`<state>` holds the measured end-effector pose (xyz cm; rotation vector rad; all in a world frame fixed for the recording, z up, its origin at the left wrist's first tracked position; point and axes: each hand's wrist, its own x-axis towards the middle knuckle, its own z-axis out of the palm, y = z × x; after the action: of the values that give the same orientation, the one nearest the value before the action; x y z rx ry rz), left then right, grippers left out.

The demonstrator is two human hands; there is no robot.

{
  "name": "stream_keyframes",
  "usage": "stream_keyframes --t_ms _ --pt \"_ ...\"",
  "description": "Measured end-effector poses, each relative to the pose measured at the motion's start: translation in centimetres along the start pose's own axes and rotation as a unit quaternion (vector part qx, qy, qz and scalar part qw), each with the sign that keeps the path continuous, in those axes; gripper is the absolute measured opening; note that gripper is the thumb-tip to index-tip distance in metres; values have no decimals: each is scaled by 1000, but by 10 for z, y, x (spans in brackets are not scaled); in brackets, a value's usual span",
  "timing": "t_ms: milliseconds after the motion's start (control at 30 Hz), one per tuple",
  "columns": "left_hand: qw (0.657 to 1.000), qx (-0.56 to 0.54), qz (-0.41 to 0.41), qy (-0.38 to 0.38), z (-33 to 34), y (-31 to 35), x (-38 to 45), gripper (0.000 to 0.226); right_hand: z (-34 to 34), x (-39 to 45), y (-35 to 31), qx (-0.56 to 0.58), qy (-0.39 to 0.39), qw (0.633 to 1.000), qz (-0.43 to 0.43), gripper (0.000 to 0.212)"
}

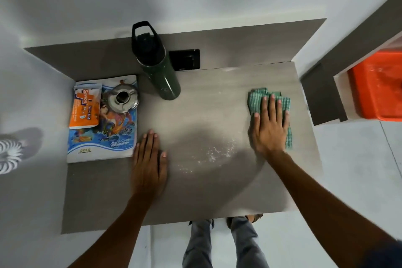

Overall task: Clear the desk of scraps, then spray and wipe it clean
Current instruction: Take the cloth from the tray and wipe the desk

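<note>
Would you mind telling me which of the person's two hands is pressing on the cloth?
The right hand, flat on the green checked cloth near the desk's right edge. The left hand rests bare on the desk beside the notebook.

The flat grey desk top with a faint wood grain (195, 191) is pushed into a corner of white walls. Near its middle, a patch of small white wet drops and specks (214, 152) lies on the grey top, spread in a curved shape. The green and white checked cloth (255, 101) is folded into a soft pad. It lies flat on the right side of the desk, close to the right edge and well apart from the drops. Part of the cloth is covered, so only its far end and right edge can be seen.
</note>
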<state>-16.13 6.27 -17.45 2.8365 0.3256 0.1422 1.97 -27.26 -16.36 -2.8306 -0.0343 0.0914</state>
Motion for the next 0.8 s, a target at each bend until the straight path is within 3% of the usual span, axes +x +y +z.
stream_keyframes --t_ms 100,200,433,633,800 --pt "1000 5 -5 -2 2 -2 1 63 5 58 -42 10 -35 999 8 68" --pt "1000 4 -3 -2 2 -4 0 62 17 80 -91 14 -77 996 -48 68" --pt "1000 4 -6 -3 -3 1 -1 63 47 -9 -156 30 -109 981 -155 63" --pt "1000 11 -5 -4 -6 5 -1 64 50 -136 -132 26 -99 972 -211 63" --pt "1000 -4 -15 -9 -10 8 0 66 25 -159 -53 16 -80 988 -133 64"
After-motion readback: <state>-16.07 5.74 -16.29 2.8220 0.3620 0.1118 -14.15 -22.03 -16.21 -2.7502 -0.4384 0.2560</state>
